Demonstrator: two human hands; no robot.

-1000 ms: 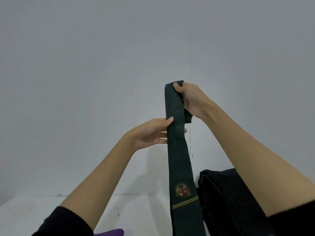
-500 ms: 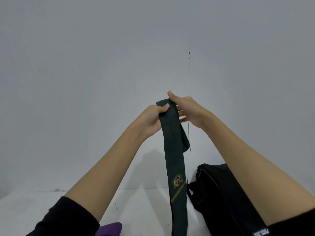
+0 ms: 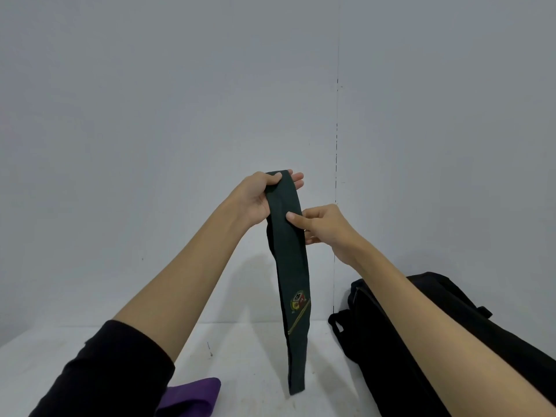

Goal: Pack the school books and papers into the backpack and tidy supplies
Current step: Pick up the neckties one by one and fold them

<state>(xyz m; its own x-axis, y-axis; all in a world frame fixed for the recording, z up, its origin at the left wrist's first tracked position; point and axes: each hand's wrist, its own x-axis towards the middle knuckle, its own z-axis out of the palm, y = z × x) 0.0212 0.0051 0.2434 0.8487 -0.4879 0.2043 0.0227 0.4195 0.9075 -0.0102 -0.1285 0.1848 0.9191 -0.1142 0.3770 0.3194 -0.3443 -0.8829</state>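
Dark green cloth, a school tie (image 3: 290, 266) with a crest near its lower end, hangs folded double in the air above the white tabletop (image 3: 249, 356), its tip just over or perhaps touching the surface. The left hand (image 3: 258, 200) grips the fold at the top, thumb across the front and fingers curled behind. Lower down, the right hand (image 3: 325, 225) pinches the tie between thumb and fingers, as though readying another fold.

Right of the tie lies the black backpack (image 3: 427, 326), partly hidden by the right forearm; I cannot tell whether it is unzipped or what it holds. A purple item (image 3: 195, 395) shows at the lower edge beside the left sleeve, still out on the tabletop.

No books or papers are in view, so their packing cannot be judged. As for the tidying, the tie seems only part folded and not yet stowed, and the purple item still waits.
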